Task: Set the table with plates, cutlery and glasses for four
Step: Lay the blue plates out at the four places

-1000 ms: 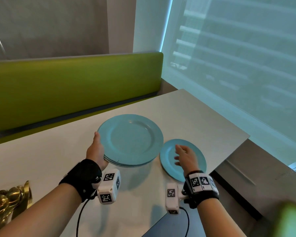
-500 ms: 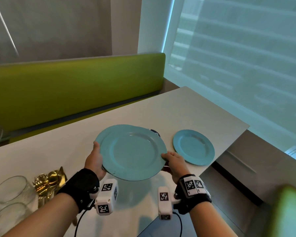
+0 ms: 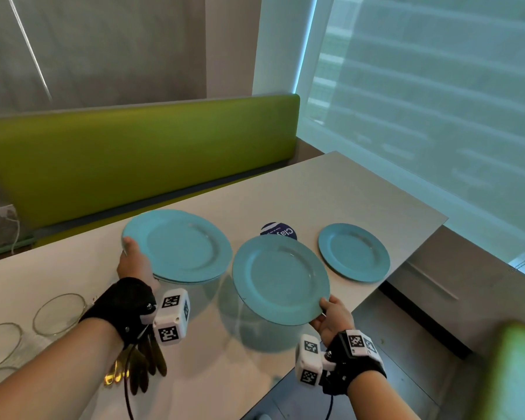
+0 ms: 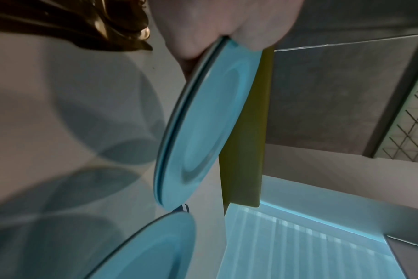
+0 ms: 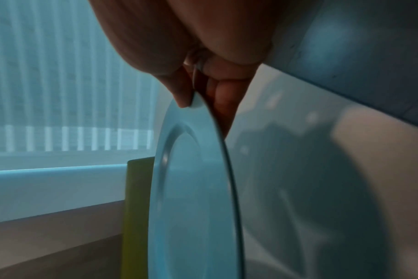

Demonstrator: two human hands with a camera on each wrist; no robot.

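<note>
Left hand (image 3: 133,262) gripping stack of two teal plates (image 3: 182,247) by its left rim, thumb on top, fingers underneath; stack held above worktop (image 3: 340,189), shadow visible below. Two rim edges of the stack confirmed in left wrist view (image 4: 203,113), thumb and fingers clamped on near rim. Right hand (image 3: 334,318) pinching single teal plate (image 3: 281,275) at its near-right rim, thumb on top face, fingers curled under; plate lifted off worktop, tilted slightly, shadow cast beneath. Same pinch seen in right wrist view (image 5: 191,198): thumb tip on rim, fingers behind. Fourth teal plate (image 3: 353,253) lying flat on worktop near right edge, well apart from both hands. Dark blue round coaster (image 3: 279,231) with white lettering on worktop, partly hidden behind held single plate. Clear glasses (image 3: 59,313) at left near edge of worktop, beside left forearm. Gold cutlery (image 3: 125,371) bunched under left wrist, partly hidden by wrist camera and strap. Green bench backrest (image 3: 140,156) behind worktop, blinds-covered window to the right.
</note>
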